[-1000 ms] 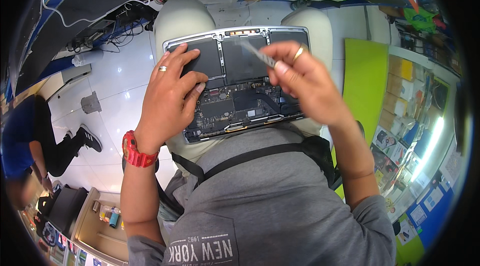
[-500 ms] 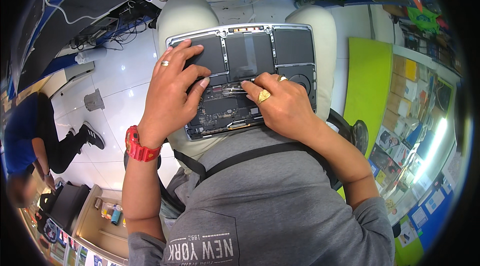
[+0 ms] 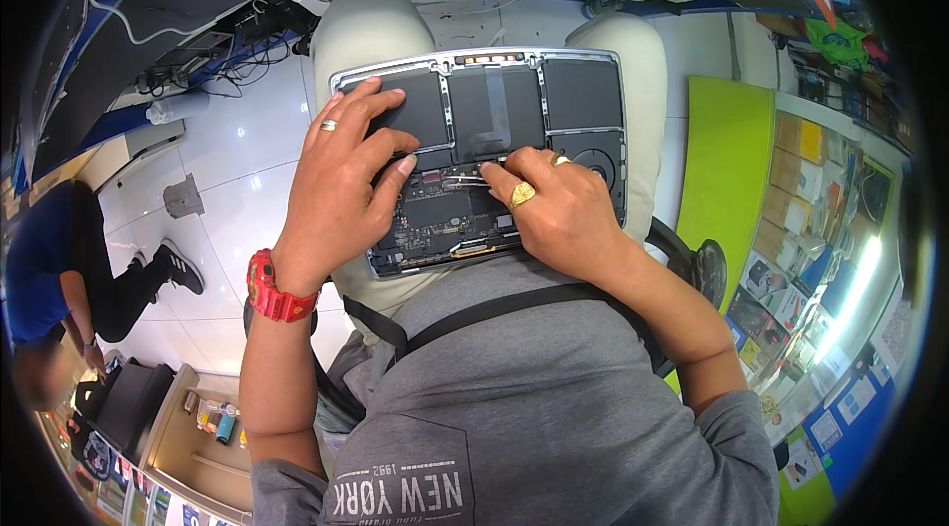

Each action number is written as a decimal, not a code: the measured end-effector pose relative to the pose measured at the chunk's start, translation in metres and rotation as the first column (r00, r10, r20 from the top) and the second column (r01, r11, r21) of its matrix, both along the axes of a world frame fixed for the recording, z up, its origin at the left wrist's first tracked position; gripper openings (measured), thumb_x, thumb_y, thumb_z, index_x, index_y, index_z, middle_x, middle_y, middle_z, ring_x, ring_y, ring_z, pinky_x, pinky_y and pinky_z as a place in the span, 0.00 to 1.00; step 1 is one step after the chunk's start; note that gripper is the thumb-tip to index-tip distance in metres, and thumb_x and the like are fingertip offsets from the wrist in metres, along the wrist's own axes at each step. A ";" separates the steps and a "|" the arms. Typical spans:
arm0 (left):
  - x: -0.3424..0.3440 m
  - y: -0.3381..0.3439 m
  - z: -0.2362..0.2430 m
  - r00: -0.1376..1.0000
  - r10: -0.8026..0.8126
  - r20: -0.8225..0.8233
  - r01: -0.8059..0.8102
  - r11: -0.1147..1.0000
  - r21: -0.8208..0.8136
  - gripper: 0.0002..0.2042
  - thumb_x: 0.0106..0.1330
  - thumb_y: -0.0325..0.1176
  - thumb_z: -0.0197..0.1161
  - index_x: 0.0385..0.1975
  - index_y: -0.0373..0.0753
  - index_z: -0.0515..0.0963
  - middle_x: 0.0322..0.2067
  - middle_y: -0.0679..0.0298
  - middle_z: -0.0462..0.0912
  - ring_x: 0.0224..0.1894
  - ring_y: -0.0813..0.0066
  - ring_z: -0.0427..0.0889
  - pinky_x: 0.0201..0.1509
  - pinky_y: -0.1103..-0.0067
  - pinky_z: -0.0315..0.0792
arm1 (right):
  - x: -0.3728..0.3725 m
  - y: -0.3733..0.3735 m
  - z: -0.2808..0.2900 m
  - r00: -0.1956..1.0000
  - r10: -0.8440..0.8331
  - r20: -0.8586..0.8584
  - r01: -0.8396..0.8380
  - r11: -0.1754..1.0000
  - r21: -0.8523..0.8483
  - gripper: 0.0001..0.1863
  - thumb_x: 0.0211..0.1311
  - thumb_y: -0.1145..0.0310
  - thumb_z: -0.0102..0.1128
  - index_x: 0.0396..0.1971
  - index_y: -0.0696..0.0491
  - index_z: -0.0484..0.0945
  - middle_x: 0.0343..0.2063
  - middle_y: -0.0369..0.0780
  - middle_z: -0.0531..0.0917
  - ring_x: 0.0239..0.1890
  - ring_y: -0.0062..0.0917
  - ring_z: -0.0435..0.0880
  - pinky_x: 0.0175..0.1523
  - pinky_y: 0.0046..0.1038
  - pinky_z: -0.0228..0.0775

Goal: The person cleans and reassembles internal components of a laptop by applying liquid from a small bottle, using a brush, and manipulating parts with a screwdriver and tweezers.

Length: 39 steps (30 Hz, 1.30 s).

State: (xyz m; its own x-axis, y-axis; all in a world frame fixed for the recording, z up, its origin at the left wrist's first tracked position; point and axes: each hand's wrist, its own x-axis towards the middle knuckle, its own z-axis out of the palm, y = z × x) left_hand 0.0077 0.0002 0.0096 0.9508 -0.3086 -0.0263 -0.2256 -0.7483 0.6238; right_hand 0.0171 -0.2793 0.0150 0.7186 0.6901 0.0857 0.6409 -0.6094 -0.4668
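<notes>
An opened laptop base [image 3: 583, 91] lies across my lap, its dark battery cells on the far side and its circuit board [image 3: 435, 215] on the near side. My left hand [image 3: 346, 165] rests over the laptop's left part, fingers spread, fingertips on a battery cell and near the board's edge. In my right hand [image 3: 554, 195] is a pair of metal tweezers [image 3: 463, 182], pinched between thumb and fingers. Their prongs point left over the upper part of the board. Whether the tips touch a part is too small to tell.
My knees [image 3: 371, 22] support the laptop. Left of me, another person in a blue shirt [image 3: 38, 249] sits near an open drawer [image 3: 203, 457] holding small items. A dark desk with cables [image 3: 227, 66] is at the far left; a green panel [image 3: 727, 170] and glass display stand to the right.
The tweezers' prongs show slightly more plainly over the board. Both hands stay almost in the same place.
</notes>
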 end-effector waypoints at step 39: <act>-0.002 -0.010 -0.001 0.998 0.067 0.013 -0.067 0.998 0.006 0.10 0.62 0.32 0.80 0.40 0.38 0.88 0.68 0.53 0.82 0.79 0.46 0.71 0.85 0.50 0.59 | 0.000 0.001 -0.004 0.999 0.012 0.041 -0.013 1.000 0.019 0.20 0.57 0.75 0.66 0.51 0.59 0.87 0.36 0.39 0.81 0.32 0.29 0.85 0.34 0.32 0.82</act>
State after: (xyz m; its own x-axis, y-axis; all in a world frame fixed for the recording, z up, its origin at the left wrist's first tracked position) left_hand 0.0056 -0.0099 0.0091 0.9695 -0.2444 -0.0160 -0.1830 -0.7662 0.6160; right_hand 0.0173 -0.2788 0.0113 0.7054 0.6971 0.1279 0.6673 -0.5924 -0.4514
